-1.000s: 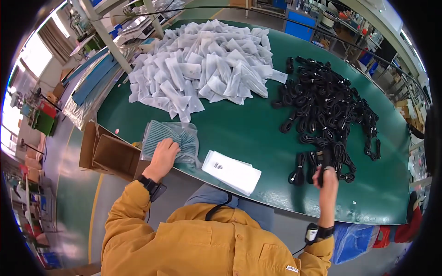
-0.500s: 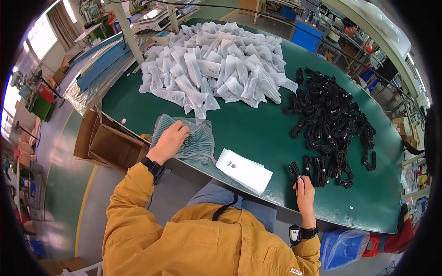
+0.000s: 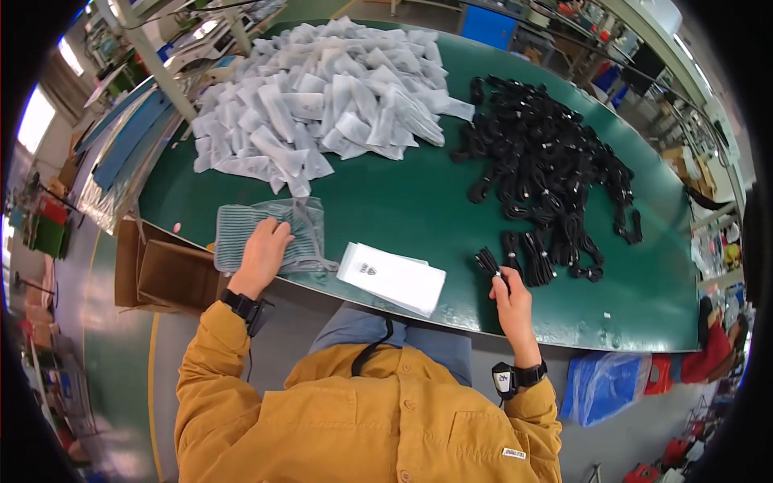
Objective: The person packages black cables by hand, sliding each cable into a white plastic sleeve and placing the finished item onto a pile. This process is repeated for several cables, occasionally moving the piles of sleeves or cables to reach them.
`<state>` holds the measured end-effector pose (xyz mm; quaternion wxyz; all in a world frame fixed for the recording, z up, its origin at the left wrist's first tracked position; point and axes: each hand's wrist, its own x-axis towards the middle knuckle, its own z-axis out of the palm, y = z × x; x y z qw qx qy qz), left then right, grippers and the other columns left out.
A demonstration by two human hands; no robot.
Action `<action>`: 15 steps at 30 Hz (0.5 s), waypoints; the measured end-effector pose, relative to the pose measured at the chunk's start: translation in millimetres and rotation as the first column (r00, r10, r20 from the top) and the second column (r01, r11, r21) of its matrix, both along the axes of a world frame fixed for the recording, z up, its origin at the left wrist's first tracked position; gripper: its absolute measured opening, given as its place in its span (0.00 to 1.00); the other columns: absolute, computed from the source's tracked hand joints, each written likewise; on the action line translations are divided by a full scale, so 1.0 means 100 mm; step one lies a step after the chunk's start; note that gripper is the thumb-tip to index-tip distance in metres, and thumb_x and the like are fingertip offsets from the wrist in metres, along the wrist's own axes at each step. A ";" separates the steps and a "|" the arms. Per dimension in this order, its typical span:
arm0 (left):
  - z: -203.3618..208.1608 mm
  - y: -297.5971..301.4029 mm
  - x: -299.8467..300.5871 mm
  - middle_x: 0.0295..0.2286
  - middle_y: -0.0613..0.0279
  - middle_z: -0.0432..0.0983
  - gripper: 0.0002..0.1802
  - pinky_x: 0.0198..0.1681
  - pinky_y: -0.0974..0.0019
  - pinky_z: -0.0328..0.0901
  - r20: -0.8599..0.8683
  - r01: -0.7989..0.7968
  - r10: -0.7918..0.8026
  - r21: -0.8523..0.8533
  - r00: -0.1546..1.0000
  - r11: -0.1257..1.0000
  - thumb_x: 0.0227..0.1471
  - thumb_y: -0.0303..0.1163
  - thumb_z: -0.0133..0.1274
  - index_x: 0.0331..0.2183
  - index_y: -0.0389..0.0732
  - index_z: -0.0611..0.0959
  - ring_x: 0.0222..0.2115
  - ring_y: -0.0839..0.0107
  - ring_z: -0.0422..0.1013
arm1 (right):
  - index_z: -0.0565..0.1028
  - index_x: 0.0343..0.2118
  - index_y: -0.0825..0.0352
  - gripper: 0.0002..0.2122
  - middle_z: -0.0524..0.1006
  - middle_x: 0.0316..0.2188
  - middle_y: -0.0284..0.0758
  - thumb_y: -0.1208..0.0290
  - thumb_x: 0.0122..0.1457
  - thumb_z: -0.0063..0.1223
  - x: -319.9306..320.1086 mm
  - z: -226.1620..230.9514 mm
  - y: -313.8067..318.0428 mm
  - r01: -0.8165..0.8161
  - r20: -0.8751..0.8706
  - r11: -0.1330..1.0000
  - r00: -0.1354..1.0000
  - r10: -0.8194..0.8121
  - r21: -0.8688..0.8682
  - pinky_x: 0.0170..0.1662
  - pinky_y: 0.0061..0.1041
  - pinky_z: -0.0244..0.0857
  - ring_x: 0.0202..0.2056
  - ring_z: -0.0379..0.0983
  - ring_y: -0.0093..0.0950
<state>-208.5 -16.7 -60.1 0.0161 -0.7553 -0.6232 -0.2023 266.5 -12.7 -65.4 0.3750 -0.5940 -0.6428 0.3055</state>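
Observation:
My left hand (image 3: 266, 251) is on a clear plastic bag (image 3: 310, 216) at the table's near left edge. Rows of thin green strips (image 3: 235, 232) show through the bag. Its fingers are curled together at the fingertips, and whatever they pinch is too small to make out. On the right, my right hand (image 3: 510, 296) grips a coiled black cable (image 3: 487, 262) between thumb and fingers, just above the table. Between the hands lies a stack of flat white pouches (image 3: 394, 278) with a small dark print.
A large heap of filled white pouches (image 3: 322, 88) covers the back left of the green table (image 3: 386, 201). Coiled black cables (image 3: 555, 161) are piled at the right. An open cardboard box (image 3: 173, 274) stands against the left edge; a blue bin (image 3: 600, 386) stands below the right edge.
The view has shifted, so the table's things appear further left and higher. My left hand still works at the bag, now lying flatter on it; my right hand keeps hold of the cable.

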 end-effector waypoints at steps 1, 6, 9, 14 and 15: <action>0.02 0.02 0.00 0.32 0.53 0.69 0.12 0.38 0.54 0.66 -0.062 -0.036 0.033 -0.042 0.998 0.998 0.49 0.27 0.59 0.37 0.38 0.77 0.37 0.49 0.69 | 0.73 0.47 0.67 0.10 0.73 0.19 0.30 0.70 0.66 0.47 0.00 0.00 -0.01 -0.012 0.024 0.999 1.000 0.012 0.033 0.24 0.22 0.61 0.19 0.66 0.19; 0.44 0.04 0.72 0.32 0.49 0.68 0.12 0.39 0.54 0.66 0.134 0.039 -0.061 0.164 0.989 0.986 0.49 0.27 0.59 0.37 0.36 0.77 0.36 0.50 0.69 | 0.74 0.49 0.62 0.12 0.76 0.21 0.40 0.70 0.63 0.53 -0.07 0.07 -0.07 -0.018 0.255 0.997 0.967 -0.003 0.081 0.26 0.32 0.65 0.21 0.74 0.36; 0.44 0.01 1.41 0.34 0.51 0.69 0.11 0.39 0.56 0.67 0.365 0.464 -0.453 0.060 0.814 0.884 0.49 0.25 0.58 0.37 0.37 0.76 0.35 0.52 0.69 | 0.74 0.50 0.61 0.14 0.76 0.22 0.42 0.69 0.62 0.55 -0.10 0.03 -0.04 -0.041 0.296 0.991 0.955 0.001 0.128 0.26 0.34 0.65 0.22 0.74 0.40; 0.18 0.02 2.02 0.32 0.56 0.70 0.11 0.36 0.59 0.67 0.398 0.687 -0.641 0.036 0.656 0.726 0.48 0.25 0.60 0.36 0.38 0.77 0.33 0.55 0.71 | 0.74 0.51 0.61 0.15 0.77 0.24 0.43 0.69 0.61 0.56 -0.18 0.11 -0.04 -0.082 0.351 0.979 0.936 0.011 0.189 0.27 0.36 0.66 0.24 0.75 0.42; 0.13 0.04 2.05 0.31 0.56 0.69 0.11 0.35 0.59 0.67 0.405 0.669 -0.619 0.026 0.673 0.743 0.48 0.25 0.60 0.35 0.38 0.78 0.32 0.56 0.70 | 0.74 0.51 0.61 0.15 0.77 0.24 0.43 0.69 0.61 0.56 -0.19 0.11 -0.06 -0.075 0.351 0.980 0.936 0.005 0.187 0.27 0.36 0.66 0.24 0.75 0.42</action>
